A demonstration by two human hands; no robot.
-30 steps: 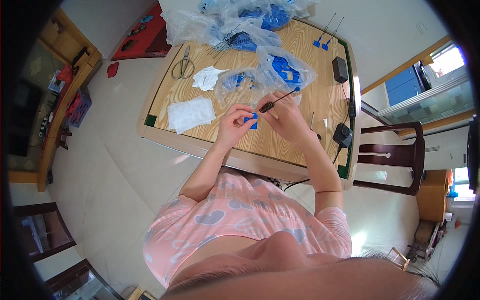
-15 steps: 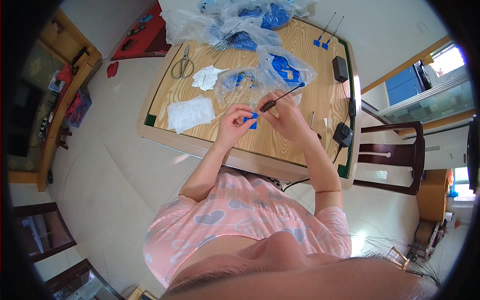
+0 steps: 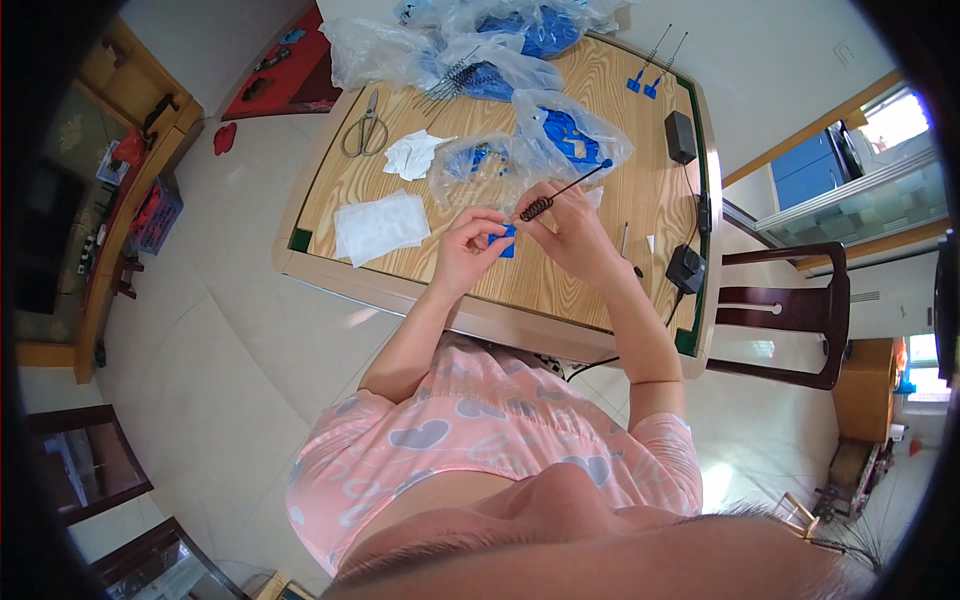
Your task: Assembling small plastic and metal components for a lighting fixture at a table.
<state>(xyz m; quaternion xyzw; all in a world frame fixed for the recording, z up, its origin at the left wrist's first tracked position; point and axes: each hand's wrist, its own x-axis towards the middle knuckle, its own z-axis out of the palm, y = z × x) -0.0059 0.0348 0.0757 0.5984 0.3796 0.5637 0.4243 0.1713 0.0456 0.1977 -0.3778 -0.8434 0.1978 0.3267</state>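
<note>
Over the table's near part, my left hand (image 3: 464, 250) pinches a small blue plastic block (image 3: 507, 248) between thumb and fingers. Just to its right, my right hand (image 3: 572, 232) is closed on a black spring antenna (image 3: 538, 208). The antenna's coiled end points toward the blue block, and its thin rod slants up to the right, ending in a dark blue tip. Fingers hide the spot between block and coil, so I cannot tell whether they touch. Just beyond the hands lies an open clear plastic bag (image 3: 465, 170) with small blue and brass-coloured pieces inside.
Scissors (image 3: 366, 135), crumpled tissue (image 3: 412, 155) and a white cloth (image 3: 382, 228) lie at left. Bags of blue parts (image 3: 572, 138) and a bundle of black coils (image 3: 455, 85) stand farther back. Two blue blocks with antennas (image 3: 650, 91), a black adapter (image 3: 685, 268) and a screwdriver (image 3: 627, 240) are at right.
The antenna's blue-tipped end has shifted slightly up and to the right. Both hands stay almost where they were.
</note>
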